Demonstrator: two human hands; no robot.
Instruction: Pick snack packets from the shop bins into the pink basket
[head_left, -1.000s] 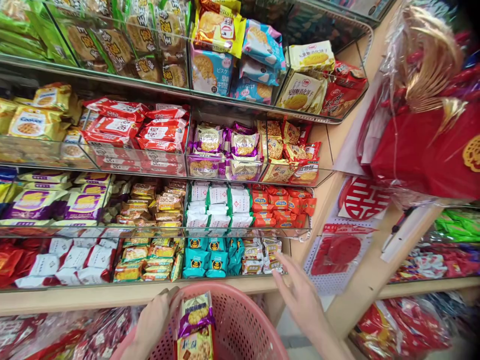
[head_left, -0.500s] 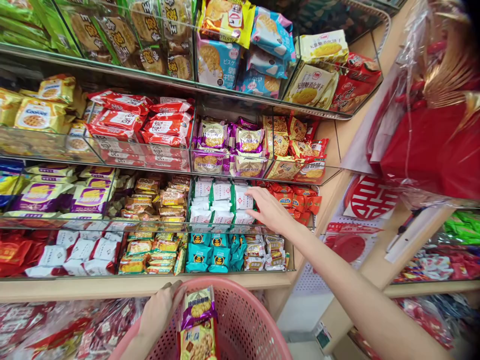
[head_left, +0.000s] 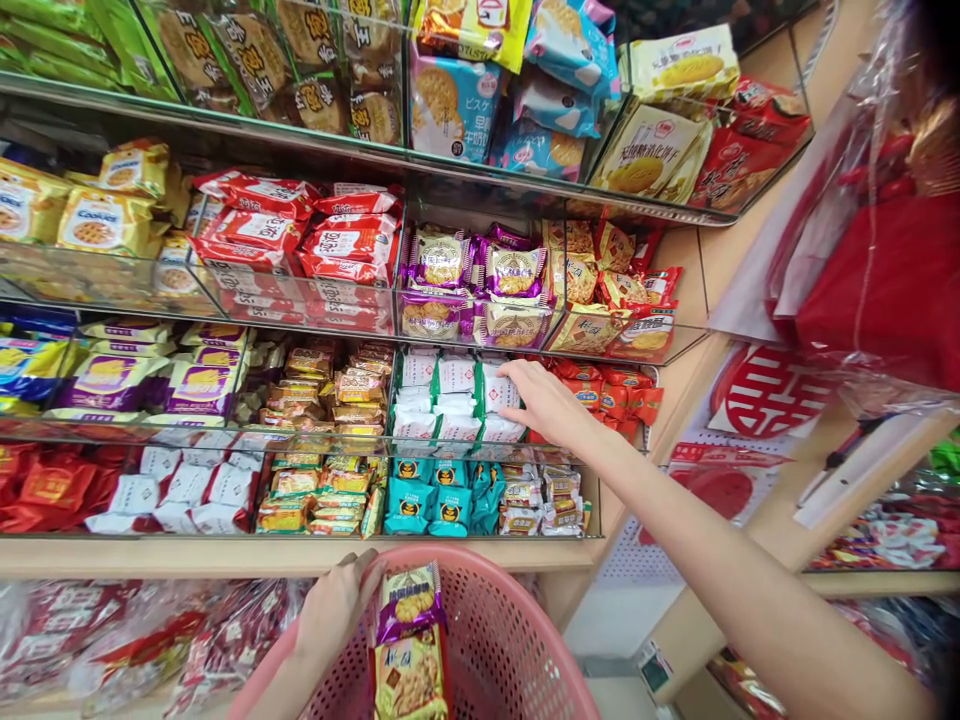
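From where I stand, the left hand (head_left: 335, 608) is clasped over the rim of a pink perforated plastic basket (head_left: 525, 640), inside which lie a purple-and-cream biscuit packet (head_left: 409, 602) and a gold biscuit packet (head_left: 410, 675). The right hand (head_left: 541, 402) reaches to the rightmost white-and-green packets (head_left: 498, 390) in their shelf compartment, just beside orange-red packets (head_left: 637, 402); its fingertips meet one, though I can't tell whether they've closed on it.
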